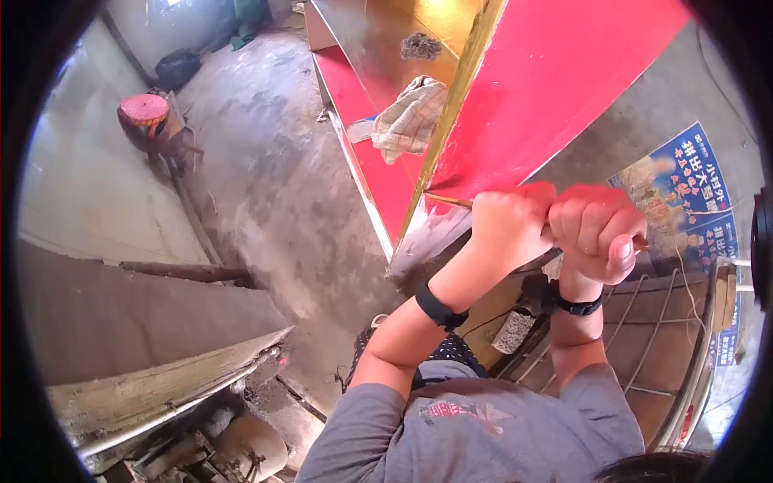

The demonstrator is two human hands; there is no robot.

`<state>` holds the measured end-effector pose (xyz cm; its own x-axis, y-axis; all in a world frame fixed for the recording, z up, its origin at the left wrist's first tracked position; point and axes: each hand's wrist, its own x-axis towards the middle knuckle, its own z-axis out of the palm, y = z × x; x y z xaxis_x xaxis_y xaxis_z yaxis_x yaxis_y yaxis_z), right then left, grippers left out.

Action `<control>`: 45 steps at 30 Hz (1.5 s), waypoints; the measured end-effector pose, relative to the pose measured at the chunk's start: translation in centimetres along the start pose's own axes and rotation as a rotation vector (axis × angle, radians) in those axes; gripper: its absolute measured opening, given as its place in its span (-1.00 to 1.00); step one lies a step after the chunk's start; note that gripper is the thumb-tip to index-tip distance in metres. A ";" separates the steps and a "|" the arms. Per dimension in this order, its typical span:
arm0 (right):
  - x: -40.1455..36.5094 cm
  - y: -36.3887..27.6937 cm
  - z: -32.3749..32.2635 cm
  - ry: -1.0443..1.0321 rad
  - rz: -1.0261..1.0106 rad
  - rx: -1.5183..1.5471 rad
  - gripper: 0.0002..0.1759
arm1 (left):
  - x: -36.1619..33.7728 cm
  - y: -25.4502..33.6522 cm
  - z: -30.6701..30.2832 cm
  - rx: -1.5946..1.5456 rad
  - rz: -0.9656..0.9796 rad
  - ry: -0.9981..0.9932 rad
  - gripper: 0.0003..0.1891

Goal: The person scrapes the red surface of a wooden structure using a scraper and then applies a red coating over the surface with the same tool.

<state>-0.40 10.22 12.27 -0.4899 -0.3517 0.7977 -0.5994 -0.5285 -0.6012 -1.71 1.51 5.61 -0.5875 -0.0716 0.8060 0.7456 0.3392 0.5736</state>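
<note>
Both of my hands are closed around a thin, brownish stick-like tool (449,199). Its pointed end meets the gold edge strip (443,137) of a red panel (555,72). My left hand (511,221) grips it nearer the tip, knuckles upward. Right beside it, my right hand (597,233) is wrapped round the other end, and a short brown stub pokes out past the thumb. Below the tip, the red surface has a whitish, scraped-looking patch (431,233). Fingers hide the middle of the tool.
A crumpled checked cloth (411,117) and a dark fuzzy clump (420,47) lie on the adjoining red and gold face. A blue printed poster (684,185) lies at right, near a metal-barred frame (644,330). A pink-topped stool (145,109) stands left; boards (169,378) fill the lower left.
</note>
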 end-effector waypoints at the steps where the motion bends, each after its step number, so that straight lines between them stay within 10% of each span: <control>1: 0.0 -0.1 0.0 0.025 0.016 0.007 -0.57 | 0.1 0.0 0.1 0.017 -0.004 0.012 -0.77; 18: 1.1 -0.9 -0.8 -0.090 -0.140 -0.014 -0.47 | 1.0 1.8 0.7 0.083 -0.011 0.145 -0.84; 21: -1.7 0.5 -2.9 0.187 0.031 -0.293 -0.49 | -0.1 -0.5 1.9 0.183 0.004 0.173 -0.83; 28: -1.7 3.2 -2.9 -0.044 0.148 -0.110 -0.48 | -2.6 -2.4 2.8 0.244 -0.033 0.274 -0.81; 34: -1.3 1.2 -3.7 -0.244 -0.188 0.112 -0.50 | -1.5 -1.1 2.9 0.229 0.112 0.277 -0.81; 42: -4.5 2.1 -3.3 -0.141 0.099 -0.123 -0.49 | -4.7 -3.3 3.6 0.272 0.090 0.337 -0.76; 45: -3.5 0.3 -3.3 -0.303 -0.129 -0.110 -0.47 | -3.5 -1.4 3.1 0.239 0.189 0.321 -0.75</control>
<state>-0.94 13.79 9.16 -0.2057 -0.5095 0.8355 -0.7170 -0.5026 -0.4830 -1.66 4.20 1.53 -0.2920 -0.2624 0.9197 0.7147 0.5791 0.3922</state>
